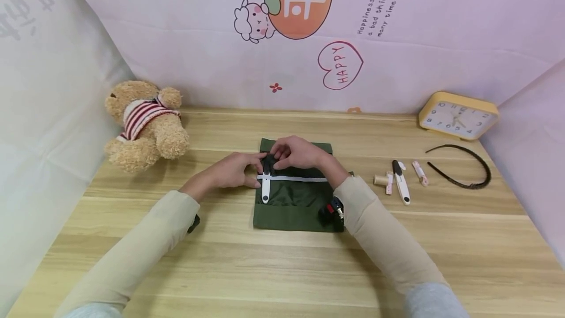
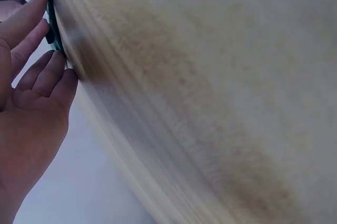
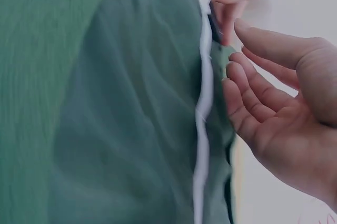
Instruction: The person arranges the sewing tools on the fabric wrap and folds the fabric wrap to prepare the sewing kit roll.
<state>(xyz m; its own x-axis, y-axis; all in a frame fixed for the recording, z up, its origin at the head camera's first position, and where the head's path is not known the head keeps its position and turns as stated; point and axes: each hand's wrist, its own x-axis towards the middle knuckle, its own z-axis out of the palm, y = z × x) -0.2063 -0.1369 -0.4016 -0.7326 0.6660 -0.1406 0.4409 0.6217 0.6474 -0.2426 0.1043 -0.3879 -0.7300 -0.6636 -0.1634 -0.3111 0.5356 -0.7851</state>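
A dark green cloth pouch (image 1: 291,217) lies flat on the table, with a white strip (image 1: 304,179) across it. A slim white tool with a black upper end (image 1: 266,190) lies over its left part, crossing the strip. My left hand (image 1: 231,171) is at the pouch's left edge, thumb and fingertips beside the tool. In the left wrist view its fingers touch the cloth edge. My right hand (image 1: 300,153) reaches over the pouch, fingertips at the black end. The right wrist view shows that hand's fingers (image 3: 258,90) loosely bent, apart from the thumb, nothing visible between them.
Near my right forearm lies a black item with red and silver parts (image 1: 331,210). To the right are a similar black-and-white tool (image 1: 401,183), a thread spool (image 1: 380,180), a headband (image 1: 478,183) and a yellow clock (image 1: 459,115). A teddy bear (image 1: 147,124) sits at back left.
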